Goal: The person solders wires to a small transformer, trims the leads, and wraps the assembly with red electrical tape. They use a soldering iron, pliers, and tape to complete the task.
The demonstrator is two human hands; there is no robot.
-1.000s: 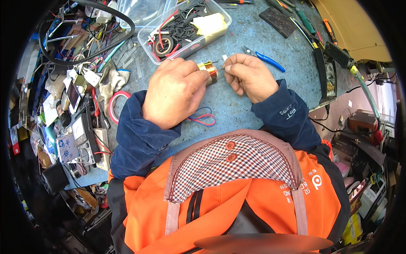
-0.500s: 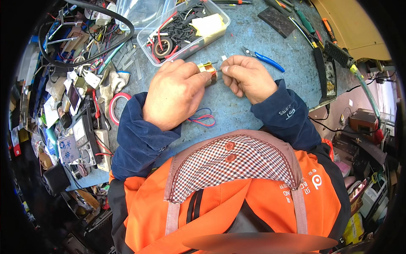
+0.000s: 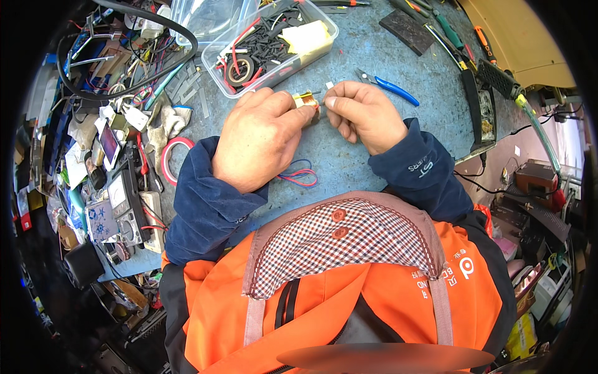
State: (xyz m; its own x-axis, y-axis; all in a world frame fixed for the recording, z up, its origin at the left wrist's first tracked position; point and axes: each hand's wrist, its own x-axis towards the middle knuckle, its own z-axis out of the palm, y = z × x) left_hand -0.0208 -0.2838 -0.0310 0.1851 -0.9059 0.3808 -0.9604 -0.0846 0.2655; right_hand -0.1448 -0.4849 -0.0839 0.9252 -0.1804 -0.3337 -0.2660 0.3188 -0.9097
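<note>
My left hand [image 3: 258, 140] is closed, its thumb and forefinger gripping a small yellow and copper-coloured part [image 3: 305, 100] over the bench. A thin dark pin sticks out of this part toward the right. Just beside the pin my right hand [image 3: 361, 115] is held in a pinch, fingers curled; whatever lies between its fingertips is too small to make out. A small white piece [image 3: 329, 85] shows just beyond those fingertips. Below the left hand, a loop of red and blue wire [image 3: 299, 176] lies on the blue bench top [image 3: 339, 165].
A clear plastic box [image 3: 274, 78] of black and red tubing stands ahead. Blue-handled cutters [image 3: 389, 87] lie beyond my right hand, near a dark block [image 3: 407, 31] and several screwdrivers. Leftward are a red tape roll [image 3: 167, 159], a meter [image 3: 121, 193] and heaped clutter.
Both hands stay almost in place. The left hand and the part it grips have shifted very slightly; the right fingertips have moved a little beside the pin.
</note>
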